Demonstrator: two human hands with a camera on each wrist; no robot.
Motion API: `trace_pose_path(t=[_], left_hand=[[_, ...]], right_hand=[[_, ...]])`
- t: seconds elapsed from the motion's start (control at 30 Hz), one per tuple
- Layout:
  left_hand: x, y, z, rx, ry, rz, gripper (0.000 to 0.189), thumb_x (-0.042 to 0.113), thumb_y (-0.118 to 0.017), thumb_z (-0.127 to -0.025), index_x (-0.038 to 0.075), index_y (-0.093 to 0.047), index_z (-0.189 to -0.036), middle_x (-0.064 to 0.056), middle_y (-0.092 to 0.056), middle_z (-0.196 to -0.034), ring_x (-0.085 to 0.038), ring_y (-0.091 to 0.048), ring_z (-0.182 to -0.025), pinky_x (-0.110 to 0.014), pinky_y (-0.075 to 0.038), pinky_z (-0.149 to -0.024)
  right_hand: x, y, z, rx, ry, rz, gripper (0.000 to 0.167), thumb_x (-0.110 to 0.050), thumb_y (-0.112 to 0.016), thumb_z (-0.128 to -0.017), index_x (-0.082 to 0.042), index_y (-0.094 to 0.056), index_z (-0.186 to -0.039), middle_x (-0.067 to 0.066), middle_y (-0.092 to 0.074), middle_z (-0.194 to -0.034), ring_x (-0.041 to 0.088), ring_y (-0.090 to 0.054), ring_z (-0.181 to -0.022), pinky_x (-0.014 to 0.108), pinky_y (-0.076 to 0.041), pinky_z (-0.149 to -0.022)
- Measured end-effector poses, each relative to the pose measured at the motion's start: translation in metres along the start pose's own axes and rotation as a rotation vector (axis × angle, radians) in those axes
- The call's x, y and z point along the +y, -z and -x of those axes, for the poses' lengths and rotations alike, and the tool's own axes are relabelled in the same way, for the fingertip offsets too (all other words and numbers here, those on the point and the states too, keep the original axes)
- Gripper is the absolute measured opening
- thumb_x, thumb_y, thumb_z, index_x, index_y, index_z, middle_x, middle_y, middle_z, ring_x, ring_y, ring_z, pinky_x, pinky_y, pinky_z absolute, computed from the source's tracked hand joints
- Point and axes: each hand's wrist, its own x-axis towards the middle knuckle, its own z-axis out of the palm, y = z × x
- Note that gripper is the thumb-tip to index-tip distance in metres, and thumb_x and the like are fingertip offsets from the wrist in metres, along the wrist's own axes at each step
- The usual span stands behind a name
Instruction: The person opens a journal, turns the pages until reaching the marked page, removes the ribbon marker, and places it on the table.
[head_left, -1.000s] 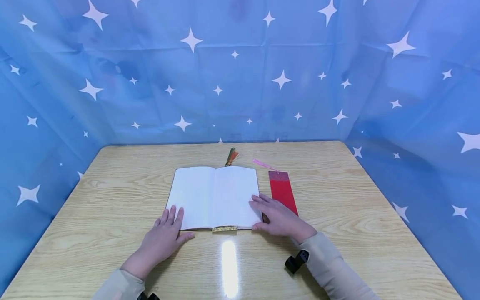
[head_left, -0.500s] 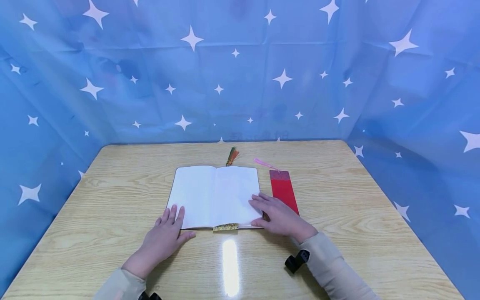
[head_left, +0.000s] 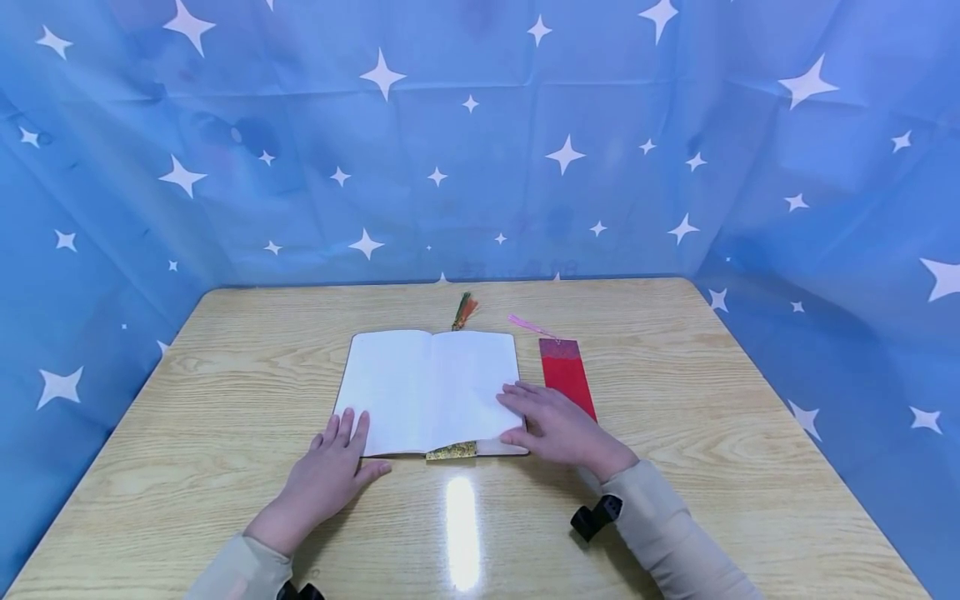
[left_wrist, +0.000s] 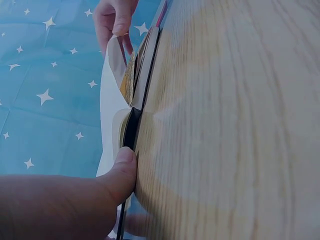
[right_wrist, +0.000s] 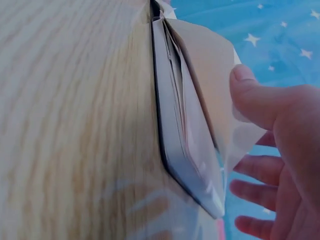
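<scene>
A notebook [head_left: 386,375] lies spread open on the table, its pages blank white. My left hand [head_left: 326,471] rests on the lower left corner with straight fingers on the page and the thumb along the bottom edge. On the other side, my right hand [head_left: 562,427] pinches the outer edge of the right page [head_left: 472,387] and holds it raised; in the left wrist view the page [left_wrist: 116,62] bows upward. Beneath it a gold patterned bookmark [head_left: 452,451] pokes out at the bottom edge, most of it hidden. A green and orange tassel [head_left: 464,311] shows at the notebook's top.
A red bookmark [head_left: 567,375] with a pink ribbon [head_left: 532,326] lies right of the notebook, its lower end hidden by my right hand. The wooden table [head_left: 750,467] meets a blue star-patterned curtain [head_left: 480,200] at the back and sides.
The right page's lower edge has risen a little in my right hand, and more of the gold bookmark and the page beneath shows. My left hand stays in place.
</scene>
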Motion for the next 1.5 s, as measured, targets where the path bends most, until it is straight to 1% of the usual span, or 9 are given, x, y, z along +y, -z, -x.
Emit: trace_pose_path(t=[0.2, 0.33, 0.57, 0.67, 0.83, 1.0, 1.2, 1.3, 1.5], left_hand=[[0.001, 0.000, 0.000, -0.003, -0.002, 0.004, 0.080, 0.053, -0.047, -0.091, -0.005, -0.027, -0.143, -0.031, -0.019, -0.145, -0.047, -0.017, -0.133, -0.060, -0.024, -0.102], [0.002, 0.001, 0.000, -0.002, -0.003, 0.003, 0.080, 0.053, -0.047, -0.092, -0.006, -0.027, -0.143, -0.031, -0.019, -0.145, -0.047, -0.017, -0.133, -0.060, -0.024, -0.102], [0.003, 0.005, 0.000, -0.003, -0.015, -0.018, 0.079, 0.052, -0.047, -0.092, -0.006, -0.028, -0.142, -0.032, -0.021, -0.144, -0.048, -0.020, -0.132, -0.060, -0.026, -0.101], [0.002, 0.005, 0.000, 0.002, -0.014, -0.027, 0.080, 0.053, -0.047, -0.091, -0.006, -0.029, -0.142, -0.032, -0.023, -0.144, -0.048, -0.022, -0.131, -0.060, -0.028, -0.100], [0.000, 0.006, 0.000, 0.006, -0.008, -0.038, 0.082, 0.056, -0.047, -0.090, -0.006, -0.031, -0.141, -0.031, -0.025, -0.143, -0.048, -0.024, -0.130, -0.059, -0.029, -0.100], [0.001, 0.009, -0.001, 0.012, -0.003, -0.016, 0.082, 0.056, -0.048, -0.090, -0.007, -0.033, -0.140, -0.032, -0.026, -0.142, -0.050, -0.026, -0.129, -0.059, -0.030, -0.099], [0.002, 0.012, -0.001, 0.041, -0.003, -0.012, 0.081, 0.057, -0.046, -0.090, -0.007, -0.036, -0.138, -0.033, -0.030, -0.140, -0.051, -0.029, -0.126, -0.059, -0.032, -0.098], [0.004, 0.012, -0.001, 0.055, -0.004, -0.026, 0.080, 0.058, -0.045, -0.090, -0.007, -0.038, -0.138, -0.032, -0.032, -0.140, -0.050, -0.031, -0.126, -0.059, -0.033, -0.097], [0.007, 0.016, -0.002, 0.065, 0.006, -0.047, 0.082, 0.062, -0.041, -0.090, -0.005, -0.040, -0.137, -0.031, -0.033, -0.140, -0.050, -0.032, -0.126, -0.063, -0.032, -0.095]], right_hand=[[-0.003, 0.003, 0.001, 0.044, -0.036, -0.035, 0.062, -0.054, -0.055, -0.087, -0.017, -0.050, -0.136, 0.005, -0.044, -0.141, 0.024, -0.040, -0.128, 0.047, -0.033, -0.103], [-0.006, 0.005, 0.001, 0.102, -0.020, -0.050, 0.061, -0.053, -0.056, -0.087, -0.016, -0.050, -0.135, 0.004, -0.044, -0.141, 0.023, -0.039, -0.129, 0.048, -0.034, -0.103], [-0.009, 0.007, -0.003, 0.225, 0.085, -0.063, 0.058, -0.044, -0.059, -0.089, -0.010, -0.049, -0.135, 0.006, -0.041, -0.143, 0.020, -0.034, -0.133, 0.048, -0.033, -0.103], [-0.013, 0.008, -0.007, 0.254, 0.116, -0.055, 0.059, -0.044, -0.059, -0.089, -0.010, -0.048, -0.136, 0.006, -0.040, -0.144, 0.020, -0.032, -0.134, 0.046, -0.031, -0.104], [-0.019, 0.009, -0.015, 0.278, 0.155, -0.033, 0.062, -0.045, -0.056, -0.090, -0.009, -0.044, -0.139, 0.007, -0.037, -0.146, 0.020, -0.030, -0.135, 0.045, -0.031, -0.105], [-0.023, 0.007, -0.021, 0.298, 0.221, -0.011, 0.064, -0.045, -0.055, -0.091, -0.005, -0.043, -0.139, 0.011, -0.037, -0.145, 0.024, -0.029, -0.136, 0.045, -0.030, -0.106], [-0.029, 0.005, -0.026, 0.313, 0.278, -0.022, 0.067, -0.047, -0.054, -0.091, -0.002, -0.041, -0.139, 0.015, -0.036, -0.145, 0.028, -0.028, -0.136, 0.046, -0.029, -0.106], [-0.031, 0.005, -0.028, 0.321, 0.313, -0.018, 0.071, -0.051, -0.051, -0.091, 0.000, -0.041, -0.139, 0.016, -0.036, -0.145, 0.029, -0.028, -0.136, 0.046, -0.029, -0.106], [-0.034, 0.001, -0.033, 0.344, 0.399, 0.036, 0.079, -0.059, -0.041, -0.091, 0.004, -0.040, -0.138, 0.020, -0.035, -0.144, 0.033, -0.029, -0.134, 0.044, -0.030, -0.106]])
